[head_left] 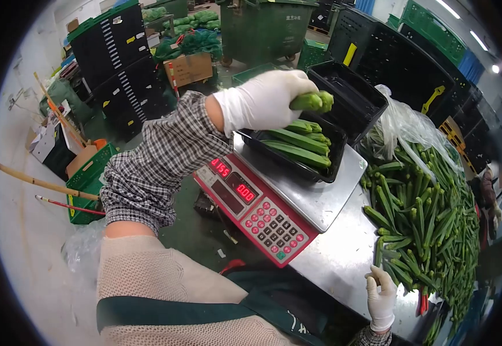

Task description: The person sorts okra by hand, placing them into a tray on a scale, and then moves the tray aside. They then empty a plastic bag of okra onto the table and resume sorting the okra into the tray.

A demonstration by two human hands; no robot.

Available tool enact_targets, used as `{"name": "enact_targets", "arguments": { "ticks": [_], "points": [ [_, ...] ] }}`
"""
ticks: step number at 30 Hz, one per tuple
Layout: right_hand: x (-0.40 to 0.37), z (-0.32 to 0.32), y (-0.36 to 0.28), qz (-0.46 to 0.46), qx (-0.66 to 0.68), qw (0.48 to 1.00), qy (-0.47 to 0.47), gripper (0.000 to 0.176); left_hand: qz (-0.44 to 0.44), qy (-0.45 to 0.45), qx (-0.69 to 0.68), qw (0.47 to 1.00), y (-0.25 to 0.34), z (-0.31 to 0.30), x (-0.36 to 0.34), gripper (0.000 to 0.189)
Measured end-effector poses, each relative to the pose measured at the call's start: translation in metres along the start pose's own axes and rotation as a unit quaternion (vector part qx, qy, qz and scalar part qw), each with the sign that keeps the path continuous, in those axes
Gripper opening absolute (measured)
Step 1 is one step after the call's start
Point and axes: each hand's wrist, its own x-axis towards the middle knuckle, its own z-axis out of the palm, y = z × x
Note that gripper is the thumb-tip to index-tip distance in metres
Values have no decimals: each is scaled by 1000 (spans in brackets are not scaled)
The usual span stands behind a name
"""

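Note:
My left hand (265,101), in a white glove, grips a small bunch of okra pods (313,102) just above a black plastic tray (274,151). That tray holds several okra pods (300,144) and sits on the steel platter of a red electronic scale (254,210), whose red digits are lit. My right hand (381,297), also gloved, rests with fingers apart on the steel table at the near edge of a big okra pile (430,213); it holds nothing.
Empty black trays (349,92) are stacked behind the scale. A clear plastic bag (407,127) lies over the pile's far end. Black and green crates (115,63), a green bin (265,26) and cardboard boxes (190,69) stand on the floor beyond. Another person (490,196) is at the right edge.

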Motion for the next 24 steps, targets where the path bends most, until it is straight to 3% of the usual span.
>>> {"name": "enact_targets", "arguments": {
  "ticks": [2, 4, 6, 9, 10, 12, 18, 24],
  "points": [
    [0, 1, -4, -17, -15, 1000, 4, 25, -1, -32, -10, 999, -1, 15, 7, 31],
    [1, 0, -9, -27, -25, 999, -8, 24, -52, -129, 9, 990, 1, 29, 16, 31],
    [5, 0, -10, -43, -31, 999, -9, 24, -51, -146, 20, 988, 2, 29, 18, 29],
    [6, -1, -6, -59, -40, 997, 5, 24, -33, 2, -94, 995, -17, 8, 19, 26],
    [7, -2, -6, -60, -47, 997, 5, 24, -95, -10, -65, 993, -12, -10, 21, 24],
    [11, -4, -7, -64, -51, 997, 1, 25, -124, 6, -138, 983, -28, -27, 21, 23],
    [35, 4, -24, -101, -56, 993, -19, 25, -114, 30, -138, 983, -30, -43, 2, 24],
    [87, 10, -73, -202, -72, 976, -35, 27, -100, 18, -39, 994, -33, -39, -5, 24]
  ]
}}
